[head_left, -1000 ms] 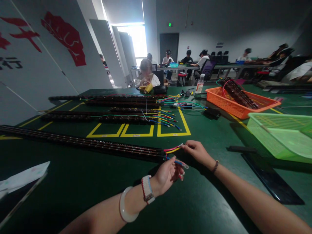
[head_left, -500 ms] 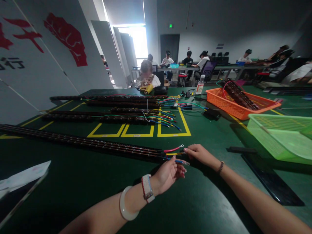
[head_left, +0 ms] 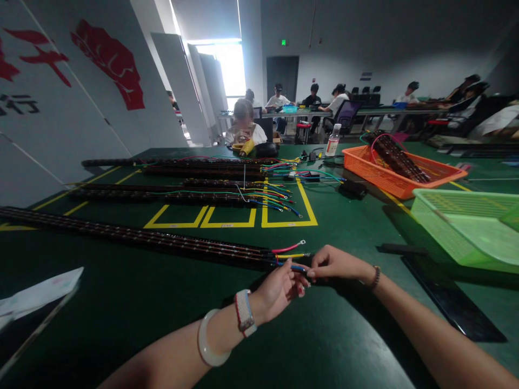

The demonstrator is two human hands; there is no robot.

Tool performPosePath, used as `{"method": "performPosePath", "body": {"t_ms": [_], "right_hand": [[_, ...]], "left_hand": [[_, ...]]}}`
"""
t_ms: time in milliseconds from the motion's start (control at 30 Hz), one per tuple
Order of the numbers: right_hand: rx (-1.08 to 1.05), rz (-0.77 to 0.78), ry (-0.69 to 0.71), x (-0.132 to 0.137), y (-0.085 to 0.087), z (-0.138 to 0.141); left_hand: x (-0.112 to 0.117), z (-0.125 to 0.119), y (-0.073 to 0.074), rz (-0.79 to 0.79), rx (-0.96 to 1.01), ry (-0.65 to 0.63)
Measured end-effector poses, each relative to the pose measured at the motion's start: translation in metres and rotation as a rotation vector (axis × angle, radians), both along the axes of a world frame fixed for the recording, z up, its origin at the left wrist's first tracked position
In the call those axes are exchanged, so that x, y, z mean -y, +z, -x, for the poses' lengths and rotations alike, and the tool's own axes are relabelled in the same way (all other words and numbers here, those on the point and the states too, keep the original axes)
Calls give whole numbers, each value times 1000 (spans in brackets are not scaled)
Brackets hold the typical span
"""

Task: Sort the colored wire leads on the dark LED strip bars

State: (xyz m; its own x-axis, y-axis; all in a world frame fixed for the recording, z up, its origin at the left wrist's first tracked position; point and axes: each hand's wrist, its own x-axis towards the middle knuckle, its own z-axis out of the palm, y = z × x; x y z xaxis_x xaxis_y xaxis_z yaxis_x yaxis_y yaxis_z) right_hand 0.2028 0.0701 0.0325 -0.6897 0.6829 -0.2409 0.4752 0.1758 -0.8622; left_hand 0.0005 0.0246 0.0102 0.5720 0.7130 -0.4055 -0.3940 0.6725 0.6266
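Note:
A long dark bundle of brown strips (head_left: 182, 243) lies across the green table (head_left: 344, 335), with short coloured wires coming out of its right end. The red wire (head_left: 287, 249) and the yellow wire (head_left: 290, 256) stick out free, each tipped with a metal lug. My left hand (head_left: 278, 292), wearing a watch and a white bangle, is closed around the blue wire (head_left: 298, 267), thumb on top. The fingertips of my right hand (head_left: 340, 265) pinch that wire's end, hiding its lug.
Behind lie more strip bundles (head_left: 203, 167) with coloured leads, near yellow tape outlines (head_left: 287, 225). To the right stand an orange basket (head_left: 371, 175) holding a strip bundle, a green basket (head_left: 454, 237) and a flat black panel (head_left: 450, 297). A bottle (head_left: 333, 141) stands behind. People sit farther back.
My right hand has moved from the yellow wire's tip down and toward me to the blue wire's end. My left hand has stayed nearly in place.

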Motion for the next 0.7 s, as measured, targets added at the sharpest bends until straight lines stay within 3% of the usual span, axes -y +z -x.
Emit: {"method": "performPosePath", "body": {"t_ms": [233,367,500,600,700], "right_hand": [[73,-211,-74,-4,-4,-1],[179,-489,-61,-4,-6,-1],[250,-682,-48,-5,-8,-2],[254,-725,-36,-5,-9,-3],[180,-671,-64,-7,-9,-6]], "left_hand": [[0,-1,-1,-62,-46,-124],[1,0,2,-140,-78,-241],[2,0,3,-216,-100,-254],[2,-1,2,-209,-104,-246],[2,-1,1,-207,-100,-238]]}}
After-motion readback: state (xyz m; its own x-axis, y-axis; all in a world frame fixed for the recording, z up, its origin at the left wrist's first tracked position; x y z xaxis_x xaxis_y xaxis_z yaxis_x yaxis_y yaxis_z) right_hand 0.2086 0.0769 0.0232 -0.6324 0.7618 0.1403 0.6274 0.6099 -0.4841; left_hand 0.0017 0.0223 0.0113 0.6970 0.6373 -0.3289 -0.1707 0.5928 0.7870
